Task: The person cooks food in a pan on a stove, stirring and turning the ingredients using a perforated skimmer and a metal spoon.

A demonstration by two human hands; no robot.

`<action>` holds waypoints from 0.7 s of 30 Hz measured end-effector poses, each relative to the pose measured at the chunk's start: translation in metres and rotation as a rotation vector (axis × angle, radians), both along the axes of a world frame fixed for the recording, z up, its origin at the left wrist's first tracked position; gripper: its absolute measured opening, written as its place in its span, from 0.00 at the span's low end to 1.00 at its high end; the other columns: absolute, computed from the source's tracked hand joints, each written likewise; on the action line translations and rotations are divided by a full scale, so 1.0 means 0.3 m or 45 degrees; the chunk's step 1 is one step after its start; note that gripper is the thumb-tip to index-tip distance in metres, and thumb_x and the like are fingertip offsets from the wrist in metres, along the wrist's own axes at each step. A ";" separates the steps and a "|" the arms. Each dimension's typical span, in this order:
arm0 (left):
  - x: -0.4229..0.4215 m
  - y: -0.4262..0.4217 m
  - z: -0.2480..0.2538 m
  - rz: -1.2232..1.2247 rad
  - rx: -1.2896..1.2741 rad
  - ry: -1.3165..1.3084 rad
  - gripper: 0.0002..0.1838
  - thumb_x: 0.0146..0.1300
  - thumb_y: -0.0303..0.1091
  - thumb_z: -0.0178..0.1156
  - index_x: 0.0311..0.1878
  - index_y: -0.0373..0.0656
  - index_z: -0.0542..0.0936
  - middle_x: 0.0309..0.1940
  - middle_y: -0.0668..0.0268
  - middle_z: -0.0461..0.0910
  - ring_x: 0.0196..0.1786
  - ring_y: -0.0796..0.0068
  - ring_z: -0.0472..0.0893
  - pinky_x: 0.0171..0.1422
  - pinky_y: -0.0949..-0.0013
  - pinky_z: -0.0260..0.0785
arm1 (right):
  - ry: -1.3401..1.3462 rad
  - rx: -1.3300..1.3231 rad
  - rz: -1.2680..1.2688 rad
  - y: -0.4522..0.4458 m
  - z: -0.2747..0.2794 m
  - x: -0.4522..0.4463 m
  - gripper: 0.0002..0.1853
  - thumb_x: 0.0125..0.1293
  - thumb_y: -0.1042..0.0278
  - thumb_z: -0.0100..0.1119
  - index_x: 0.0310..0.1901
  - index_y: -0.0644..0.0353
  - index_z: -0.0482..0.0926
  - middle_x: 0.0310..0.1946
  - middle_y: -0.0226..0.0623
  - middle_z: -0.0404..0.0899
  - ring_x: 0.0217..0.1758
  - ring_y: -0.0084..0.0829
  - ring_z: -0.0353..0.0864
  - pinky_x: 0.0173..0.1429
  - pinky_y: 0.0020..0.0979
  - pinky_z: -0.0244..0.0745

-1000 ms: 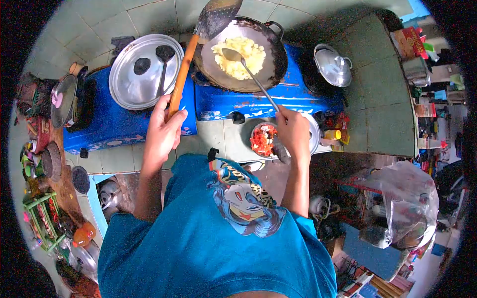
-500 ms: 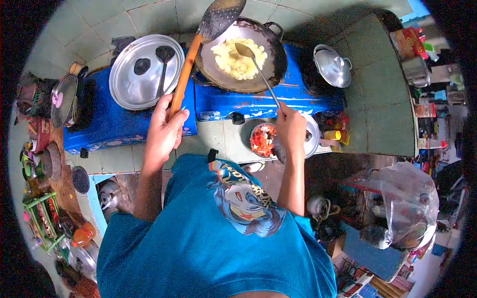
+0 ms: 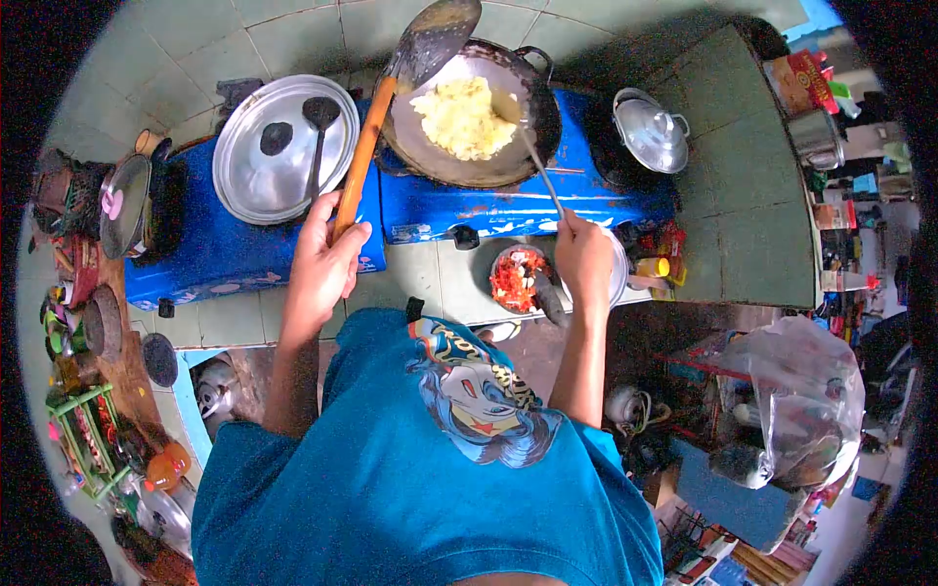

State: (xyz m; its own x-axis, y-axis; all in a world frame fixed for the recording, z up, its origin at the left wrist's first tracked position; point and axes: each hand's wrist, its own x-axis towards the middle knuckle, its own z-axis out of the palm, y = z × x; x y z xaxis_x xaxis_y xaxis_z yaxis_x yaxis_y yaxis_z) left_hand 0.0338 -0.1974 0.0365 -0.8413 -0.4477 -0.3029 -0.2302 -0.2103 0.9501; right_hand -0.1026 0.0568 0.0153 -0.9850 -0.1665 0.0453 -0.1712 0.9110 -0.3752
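My left hand (image 3: 325,262) is closed on the orange handle of a perforated skimmer (image 3: 368,146), whose dark head is raised over the left rim of the wok. My right hand (image 3: 584,256) grips a metal spatula (image 3: 543,174); its blade lies at the right edge of the pale yellow food (image 3: 463,118) inside the wok (image 3: 420,156). Below the wok, close to my right hand, is a bowl of chopped red pieces (image 3: 516,278) with a dark utensil resting at its side.
A large round lid (image 3: 249,181) with a dark ladle (image 3: 319,137) on it covers the left side of the blue stove (image 3: 225,249). A lidded silver pot (image 3: 650,132) stands at the right. Plastic wrap (image 3: 801,391) hangs at the lower right.
The spatula's blade has moved from the top of the food to its right edge. My right hand has shifted slightly right. My left hand holds the skimmer in nearly the same place.
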 end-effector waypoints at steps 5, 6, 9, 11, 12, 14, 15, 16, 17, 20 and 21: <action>0.000 -0.002 0.000 0.001 0.019 0.020 0.19 0.62 0.27 0.53 0.57 0.43 0.67 0.17 0.76 0.64 0.09 0.91 0.57 0.08 0.82 0.47 | -0.021 -0.170 0.102 -0.030 0.020 0.007 0.10 0.61 0.66 0.52 0.40 0.57 0.80 0.27 0.57 0.76 0.34 0.55 0.78 0.36 0.47 0.72; 0.002 -0.002 0.000 0.016 0.021 0.016 0.19 0.62 0.27 0.53 0.57 0.43 0.67 0.17 0.76 0.64 0.09 0.91 0.57 0.08 0.82 0.47 | -0.014 -0.196 0.051 -0.029 0.015 -0.015 0.10 0.60 0.67 0.52 0.39 0.57 0.80 0.27 0.57 0.76 0.35 0.55 0.77 0.36 0.47 0.71; 0.006 -0.006 -0.001 0.024 0.004 0.014 0.19 0.63 0.27 0.53 0.57 0.43 0.67 0.17 0.76 0.64 0.09 0.91 0.57 0.08 0.82 0.46 | -0.014 -0.197 0.053 -0.040 -0.031 -0.065 0.09 0.60 0.67 0.53 0.39 0.58 0.80 0.27 0.57 0.76 0.35 0.56 0.77 0.36 0.47 0.71; 0.005 -0.010 0.002 0.026 -0.010 0.020 0.19 0.63 0.27 0.53 0.58 0.43 0.67 0.16 0.76 0.64 0.09 0.91 0.57 0.08 0.82 0.46 | -0.034 -0.191 0.127 -0.048 -0.029 -0.069 0.10 0.60 0.67 0.52 0.39 0.59 0.79 0.28 0.57 0.76 0.35 0.56 0.77 0.37 0.46 0.72; 0.006 -0.012 0.005 0.022 -0.001 0.010 0.19 0.63 0.27 0.53 0.58 0.44 0.67 0.16 0.76 0.63 0.09 0.91 0.57 0.09 0.81 0.46 | -0.032 -0.191 0.135 -0.055 -0.009 -0.076 0.10 0.60 0.67 0.52 0.39 0.59 0.79 0.28 0.57 0.76 0.35 0.56 0.77 0.37 0.46 0.72; 0.014 -0.009 0.005 0.015 0.013 -0.013 0.19 0.63 0.27 0.53 0.58 0.44 0.67 0.15 0.77 0.63 0.09 0.91 0.57 0.09 0.81 0.46 | -0.074 -0.190 0.126 -0.062 0.033 -0.077 0.09 0.60 0.67 0.52 0.38 0.60 0.79 0.28 0.57 0.76 0.35 0.56 0.77 0.37 0.47 0.71; 0.012 -0.008 0.005 0.024 0.009 -0.022 0.19 0.63 0.27 0.53 0.57 0.44 0.67 0.15 0.77 0.63 0.09 0.91 0.57 0.09 0.81 0.46 | -0.017 -0.179 0.113 -0.070 0.015 -0.095 0.09 0.61 0.66 0.52 0.38 0.60 0.79 0.28 0.57 0.76 0.35 0.56 0.77 0.38 0.48 0.72; 0.008 -0.007 0.006 0.034 0.002 -0.028 0.19 0.63 0.27 0.53 0.57 0.44 0.67 0.14 0.77 0.62 0.09 0.90 0.57 0.09 0.81 0.46 | -0.017 -0.179 0.109 -0.077 -0.010 -0.111 0.09 0.61 0.66 0.52 0.38 0.60 0.79 0.28 0.57 0.76 0.35 0.56 0.77 0.38 0.48 0.72; 0.006 -0.005 0.007 0.033 0.000 -0.026 0.19 0.63 0.27 0.53 0.57 0.44 0.67 0.14 0.77 0.62 0.09 0.90 0.57 0.09 0.81 0.46 | 0.033 -0.175 0.145 -0.091 -0.028 -0.124 0.10 0.61 0.65 0.51 0.39 0.58 0.79 0.27 0.57 0.76 0.34 0.56 0.77 0.38 0.48 0.72; 0.000 -0.002 0.009 0.054 0.034 -0.051 0.19 0.62 0.27 0.53 0.57 0.44 0.67 0.15 0.77 0.62 0.09 0.90 0.57 0.09 0.81 0.46 | 0.040 -0.151 0.190 -0.109 -0.031 -0.098 0.12 0.61 0.65 0.50 0.43 0.54 0.80 0.27 0.55 0.77 0.33 0.55 0.78 0.38 0.48 0.72; 0.002 -0.002 0.009 0.042 0.024 -0.025 0.19 0.62 0.27 0.53 0.57 0.43 0.67 0.15 0.77 0.63 0.09 0.90 0.57 0.09 0.81 0.46 | 0.023 -0.067 0.193 -0.100 -0.016 -0.075 0.12 0.61 0.65 0.50 0.44 0.54 0.80 0.26 0.55 0.77 0.33 0.55 0.78 0.38 0.48 0.72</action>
